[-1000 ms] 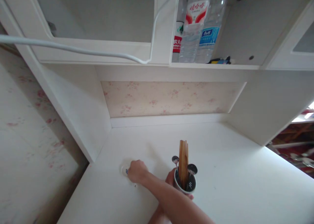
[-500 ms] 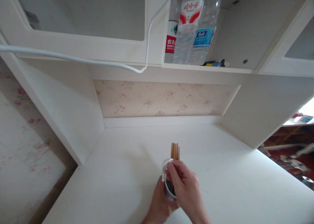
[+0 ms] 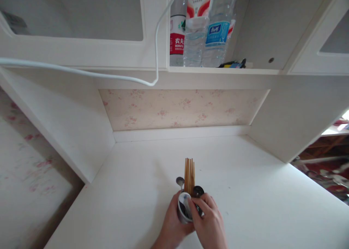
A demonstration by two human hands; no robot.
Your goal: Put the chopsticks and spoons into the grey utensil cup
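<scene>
My left hand (image 3: 173, 218) is wrapped round the side of a small cup (image 3: 180, 214) with a pale rim, low in the middle of the view. Several wooden chopsticks (image 3: 189, 174) stand up out of the cup. On their left rises a metal spoon (image 3: 180, 181); on their right is a dark, rounded spoon head (image 3: 198, 191). A white spoon (image 3: 185, 197) with a bluish mark sits at the cup's mouth. My right hand (image 3: 209, 218) is closed at the cup, thumb and fingers pinched at the white spoon's edge; its fingers partly hide the cup's opening.
The cup is over a white tabletop (image 3: 131, 194), backed by a low ledge and floral wallpaper (image 3: 163, 109). Overhead, an open cabinet holds several plastic bottles (image 3: 196, 34). A white cable (image 3: 109, 75) hangs across the cabinet front. White side panels (image 3: 302, 114) flank the tabletop.
The white spoon has gone from beside the chopsticks, in my right fingers, down to the cup's mouth. The metal spoon and dark spoon head now show. The view has shifted slightly.
</scene>
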